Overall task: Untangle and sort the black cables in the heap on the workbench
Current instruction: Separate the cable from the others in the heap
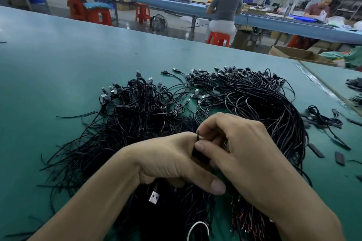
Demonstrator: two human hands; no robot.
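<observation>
A big heap of black USB cables (148,115) spreads over the green workbench (58,68), tangled on the left. On the right a combed bundle (264,103) has its plugs lined up at the far end. My left hand (172,160) grips a bunch of black cables, and a silver USB plug (153,197) hangs under it. My right hand (242,148) meets the left hand above the heap and pinches a thin black cable end (197,137) between thumb and fingers.
Small black sleeves (316,150) and loose cable bits (323,119) lie to the right. A white ring (197,229) shows at the bottom edge. A seam with tape (321,86) marks the adjoining table. Two persons sit at a far bench beyond red stools.
</observation>
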